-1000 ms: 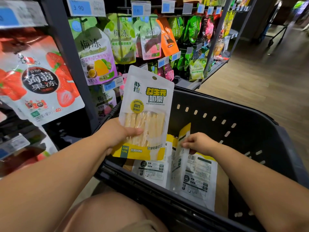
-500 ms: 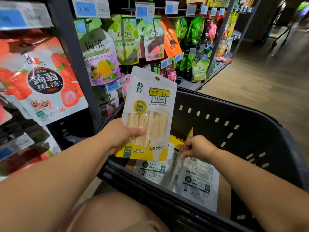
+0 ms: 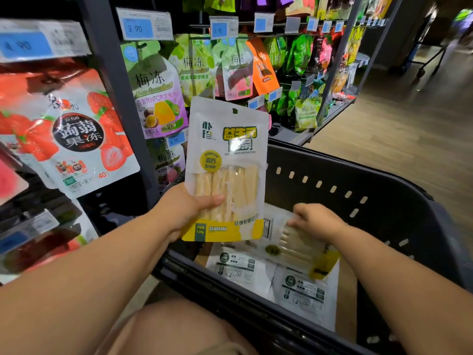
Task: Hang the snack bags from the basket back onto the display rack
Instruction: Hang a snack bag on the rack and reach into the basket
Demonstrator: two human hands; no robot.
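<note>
Left hand (image 3: 186, 211) gripped one bag (image 3: 225, 170) upright over the basket (image 3: 384, 201), near the rack (image 3: 115, 98). Right hand (image 3: 314, 221) pinched a second bag (image 3: 294, 244) inside. Best line that top hole up with a peg first.

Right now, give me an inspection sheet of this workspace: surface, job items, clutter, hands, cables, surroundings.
Surface: black basket, perforated walls, beside the display rack.
Job's things: one cheese stick bag held upright, front showing; a second bag lying tilted in the basket; at least two more bags lying back side up.
Clutter: nothing seen.
Hands: left hand grips the upright bag; right hand grasps the second bag's edge.
Cables: nothing seen.
Surroundings: hanging jelly pouches, price tags, wooden floor.
</note>
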